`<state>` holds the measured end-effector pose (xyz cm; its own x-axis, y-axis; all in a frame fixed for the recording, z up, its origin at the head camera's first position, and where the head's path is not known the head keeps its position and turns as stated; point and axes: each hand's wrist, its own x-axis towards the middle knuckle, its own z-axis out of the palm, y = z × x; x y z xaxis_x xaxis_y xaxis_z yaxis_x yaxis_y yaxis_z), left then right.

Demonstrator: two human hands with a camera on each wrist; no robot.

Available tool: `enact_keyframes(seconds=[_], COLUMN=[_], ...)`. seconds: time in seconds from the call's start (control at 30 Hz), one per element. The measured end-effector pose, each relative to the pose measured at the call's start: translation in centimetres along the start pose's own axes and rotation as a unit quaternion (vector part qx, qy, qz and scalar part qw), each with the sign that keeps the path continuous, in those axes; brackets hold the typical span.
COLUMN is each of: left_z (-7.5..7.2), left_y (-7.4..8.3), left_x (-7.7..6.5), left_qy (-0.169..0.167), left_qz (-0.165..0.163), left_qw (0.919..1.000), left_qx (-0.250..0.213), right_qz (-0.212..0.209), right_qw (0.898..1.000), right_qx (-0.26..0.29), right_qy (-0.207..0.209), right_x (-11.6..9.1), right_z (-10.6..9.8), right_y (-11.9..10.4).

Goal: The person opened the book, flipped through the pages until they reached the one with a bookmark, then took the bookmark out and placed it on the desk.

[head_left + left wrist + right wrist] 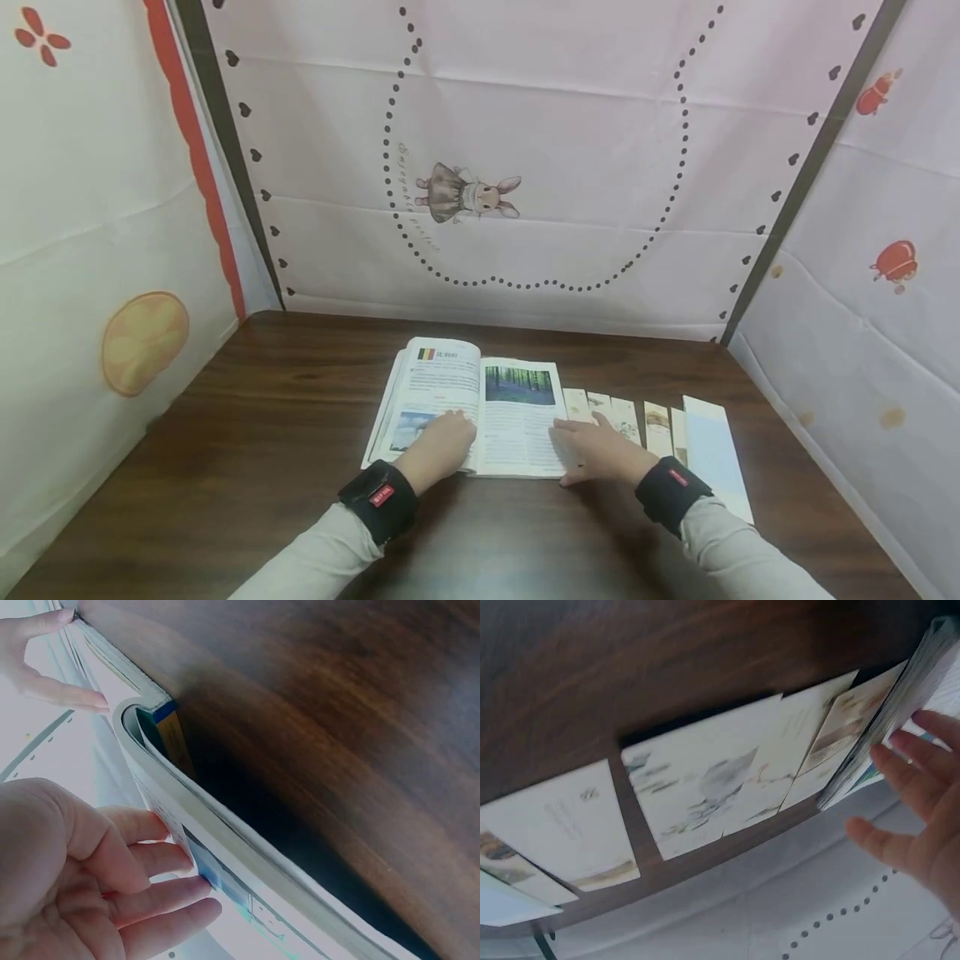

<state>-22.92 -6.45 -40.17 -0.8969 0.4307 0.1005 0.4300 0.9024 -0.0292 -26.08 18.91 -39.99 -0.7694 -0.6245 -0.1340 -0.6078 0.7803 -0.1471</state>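
An open book [517, 433] lies on the table, with a small flag and a photo on its left page and a forest photo on the right one. My left hand [442, 442] rests on the lower part of the left page, its fingertips [196, 886] against the paper near a blue picture. At the right page's outer edge is my right hand [603, 450], fingers spread and nothing gripped. In the right wrist view its fingertips [900, 739] are over the edge of the pages. The left pages arch up from the table near the spine.
Several illustrated cards [657, 425] lie in a row right of the book, partly overlapping. A larger pale blue and white sheet [716, 450] lies at the row's right end. Printed cloth [570, 167] hangs around the brown wooden table [247, 433] on three sides.
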Motion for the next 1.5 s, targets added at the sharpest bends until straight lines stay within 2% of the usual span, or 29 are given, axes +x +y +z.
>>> enact_keyframes(seconds=[0.1,0.3,0.37,0.43,0.5,0.57,0.7,0.77,0.83,0.9,1.0,1.1,1.17,1.23,1.3,1.37,1.43,1.5], left_z=[0.0,0.0,-0.1,0.0,-0.1,-0.1,-0.4,-0.7,-1.0,-1.1,-0.7,0.0,0.2,0.2,0.0,-0.2,-0.4,-0.6], left_y=[0.0,-0.2,-0.3,-0.4,-0.4,-0.5,-0.5,-0.5,-0.5,-0.7,-0.8,-0.6,-0.3,0.0,0.3,0.4,0.3,0.0], left_x=[0.0,-0.1,0.0,0.1,0.3,0.5,0.7,0.6,0.5,0.2,-0.1,0.0,0.1,0.2,0.2,0.1,0.0,-0.1], left_qy=[-0.011,-0.025,-0.032,-0.036,-0.036,-0.037,-0.043,-0.045,-0.05,-0.056,-0.051,-0.023,0.0,0.021,0.037,0.048,0.064,0.075], left_qz=[-0.004,-0.014,-0.012,-0.007,0.0,0.005,0.006,0.008,0.003,-0.01,-0.032,-0.041,-0.04,-0.044,-0.055,-0.081,-0.111,-0.145], left_qw=[0.9998,0.9987,0.9983,0.9976,0.9969,0.9964,0.9959,0.996,0.9939,0.9892,0.9834,0.9875,0.9924,0.9946,0.994,0.9899,0.9802,0.9648], left_qx=[-0.019,-0.043,-0.048,-0.058,-0.069,-0.076,-0.079,-0.077,-0.098,-0.135,-0.171,-0.15,-0.116,-0.092,-0.087,-0.106,-0.15,-0.206], right_qz=[-0.018,-0.095,-0.122,-0.145,-0.168,-0.179,-0.192,-0.207,-0.223,-0.24,-0.258,-0.265,-0.256,-0.232,-0.189,-0.125,-0.056,-0.004], right_qw=[1.0,0.995,0.992,0.984,0.969,0.949,0.919,0.9,0.879,0.861,0.842,0.831,0.833,0.848,0.88,0.921,0.958,0.982], right_qx=[-0.003,-0.007,-0.031,-0.085,-0.151,-0.207,-0.204,-0.19,-0.192,-0.198,-0.205,-0.21,-0.2,-0.171,-0.119,-0.055,0.001,0.026], right_qy=[-0.001,0.012,0.026,0.052,0.097,0.156,0.277,0.332,0.375,0.404,0.426,0.443,0.449,0.445,0.419,0.365,0.281,0.186], right_x=[0.2,0.6,0.7,0.8,0.9,1.0,1.4,1.8,2.2,2.5,2.7,3.1,3.2,3.3,3.3,3.2,2.9,2.6], right_z=[0.2,-0.2,-0.4,-0.6,-0.9,-1.3,-2.1,-2.6,-3.0,-3.5,-4.0,-4.3,-4.3,-4.2,-3.9,-3.4,-2.6,-1.9], right_y=[0.5,0.9,0.9,0.8,0.6,0.3,-0.6,-1.2,-1.9,-2.6,-3.5,-4.2,-4.7,-4.9,-5.0,-4.8,-4.4,-3.8])
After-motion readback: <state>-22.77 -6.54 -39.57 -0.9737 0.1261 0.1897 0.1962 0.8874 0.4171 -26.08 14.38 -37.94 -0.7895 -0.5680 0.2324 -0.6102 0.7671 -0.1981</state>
